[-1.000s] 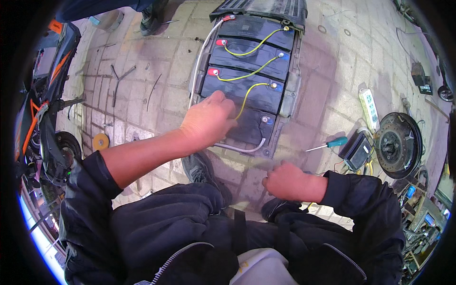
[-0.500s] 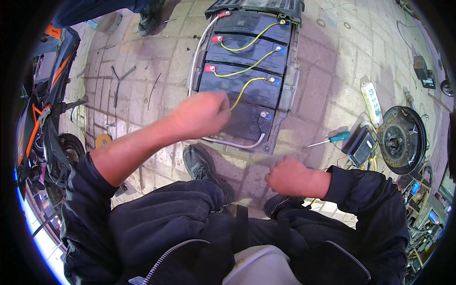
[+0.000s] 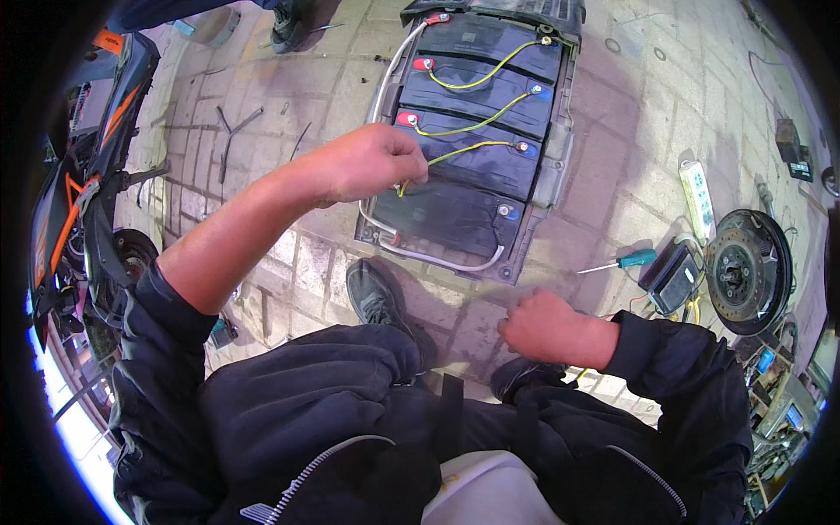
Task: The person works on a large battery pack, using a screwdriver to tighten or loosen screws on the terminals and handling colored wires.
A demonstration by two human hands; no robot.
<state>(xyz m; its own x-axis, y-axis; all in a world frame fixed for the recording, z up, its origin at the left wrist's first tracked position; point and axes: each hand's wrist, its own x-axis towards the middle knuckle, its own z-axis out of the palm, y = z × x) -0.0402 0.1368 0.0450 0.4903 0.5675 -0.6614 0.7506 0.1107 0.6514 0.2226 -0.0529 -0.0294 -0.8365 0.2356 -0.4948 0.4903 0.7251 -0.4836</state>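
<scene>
A tray (image 3: 553, 166) of several black batteries (image 3: 472, 149) lies on the paved ground in front of me, linked by yellow wires (image 3: 464, 150) with red terminal caps (image 3: 408, 118) on the left side. My left hand (image 3: 367, 162) is closed over the left edge of the pack, pinching the near end of a yellow wire at the third battery. My right hand (image 3: 544, 325) rests as a loose fist above my right knee, holding nothing I can see. A grey cable (image 3: 437, 260) loops round the nearest battery.
A teal-handled screwdriver (image 3: 617, 261) lies right of the pack, beside a small black box (image 3: 672, 276) and a wheel hub motor (image 3: 744, 271). A white power strip (image 3: 698, 199) lies further right. An orange-and-black motorcycle (image 3: 79, 201) stands at left. My shoe (image 3: 372, 293) is by the pack.
My left hand has moved from the nearest battery's top to the pack's left edge and closed on the yellow wire. My right hand has stayed put.
</scene>
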